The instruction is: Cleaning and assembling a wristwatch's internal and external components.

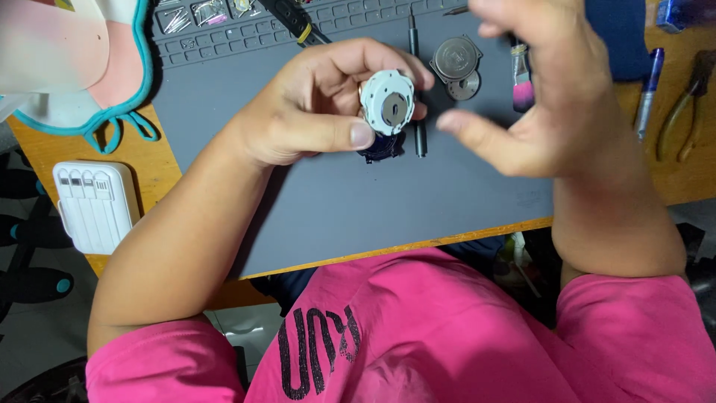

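My left hand (321,101) grips a small round white watch movement (388,101) with a silver button cell in its middle, pinched between thumb and fingers above the grey work mat (358,201). A dark watch part (384,148) lies on the mat just under it. My right hand (552,97) hovers to the right of the movement, blurred, fingers spread and holding nothing, its thumb tip a short way from the movement. A thin dark screwdriver (416,82) lies on the mat behind the movement, partly hidden by my fingers.
A round metal case back (456,58) and a small disc (464,86) lie on the mat. A pink-tipped brush (521,78), a blue pen (649,89) and pliers (686,104) sit at the right. A white power bank (95,205) lies on the wooden desk at left.
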